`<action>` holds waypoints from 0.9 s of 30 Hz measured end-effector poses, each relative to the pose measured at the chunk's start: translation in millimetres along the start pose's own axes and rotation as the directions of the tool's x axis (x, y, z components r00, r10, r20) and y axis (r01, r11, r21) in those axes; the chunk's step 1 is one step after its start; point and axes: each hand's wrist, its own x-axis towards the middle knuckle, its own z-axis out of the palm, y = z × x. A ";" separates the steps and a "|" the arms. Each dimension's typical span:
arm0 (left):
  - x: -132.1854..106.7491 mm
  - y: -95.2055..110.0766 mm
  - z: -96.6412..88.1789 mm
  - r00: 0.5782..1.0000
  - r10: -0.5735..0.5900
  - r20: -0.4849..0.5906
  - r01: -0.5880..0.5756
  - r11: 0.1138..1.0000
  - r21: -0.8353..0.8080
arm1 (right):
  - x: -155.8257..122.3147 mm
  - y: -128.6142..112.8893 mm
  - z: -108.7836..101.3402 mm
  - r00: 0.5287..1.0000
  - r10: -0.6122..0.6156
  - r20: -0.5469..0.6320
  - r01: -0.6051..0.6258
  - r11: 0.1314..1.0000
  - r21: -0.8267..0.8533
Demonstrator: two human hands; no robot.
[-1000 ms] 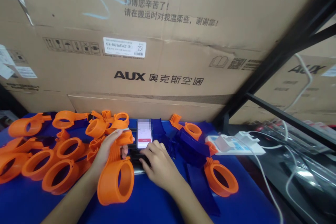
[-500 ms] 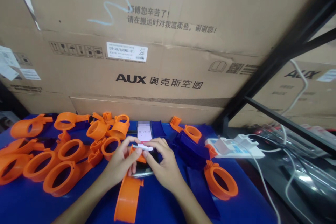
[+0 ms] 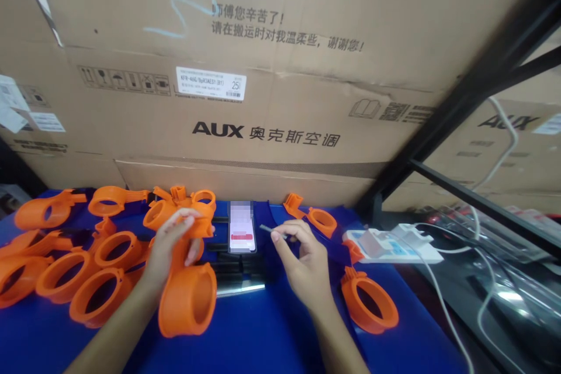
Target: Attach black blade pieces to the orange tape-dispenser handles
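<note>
My left hand (image 3: 164, 248) is closed around an orange plastic ring-shaped part (image 3: 173, 310), whose wide ring hangs below the fingers and whose narrow end points up and right. Apart from it, to the right, my right hand (image 3: 307, 266) pinches a thin grey strip (image 3: 265, 228) between thumb and fingers; the strip's tip sticks out to the left. A phone (image 3: 242, 228) with a lit screen lies between the two hands. Below it are dark bars (image 3: 239, 269) and a shiny metal strip (image 3: 243, 290).
Several orange ring parts (image 3: 65, 277) cover the left of the blue table (image 3: 245, 339). Another orange ring part (image 3: 372, 304) and dark blue pieces lie at the right. A white power strip (image 3: 394, 248) with cables sits by a black rack post (image 3: 438, 123). A large carton (image 3: 272, 87) stands behind.
My hands have moved apart. The left one has drawn the orange part left and turned it, uncovering the phone; the right one has moved right with the thin strip.
</note>
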 end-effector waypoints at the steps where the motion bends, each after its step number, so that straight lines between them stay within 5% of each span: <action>1: 1.9 3.3 -3.7 1.000 -0.017 0.006 0.018 0.996 -0.090 | 0.5 -1.9 -2.3 0.997 -0.031 0.070 0.035 0.998 -0.044; 3: 4.1 7.3 -9.3 0.998 -0.055 0.031 0.061 0.972 -0.226 | -1.8 -7.5 -2.0 0.953 -0.088 0.290 0.123 0.987 -0.103; 7: 4.0 5.1 -12.6 0.996 -0.084 0.037 0.091 0.944 -0.317 | -14.8 -13.0 13.9 0.771 -0.130 0.623 0.273 0.952 -0.140; 16: -0.3 -5.1 -4.6 0.990 -0.112 0.083 0.131 0.952 -0.278 | -36.6 -0.7 54.6 0.646 -0.155 0.747 0.402 0.902 -0.160; 19: 0.0 -6.7 -1.6 0.990 -0.121 0.071 0.134 0.964 -0.228 | -35.6 -5.3 52.3 0.672 -0.155 0.724 0.377 0.913 -0.154; 23: 0.6 -13.3 6.4 0.999 -0.019 -0.028 0.015 0.991 -0.135 | -25.4 -11.2 33.2 0.813 -0.144 0.564 0.215 0.975 -0.062; 27: -2.7 -21.5 13.3 0.962 0.095 -0.255 -0.115 0.991 -0.066 | -20.2 -16.5 20.4 0.811 -0.203 0.549 0.085 0.969 0.232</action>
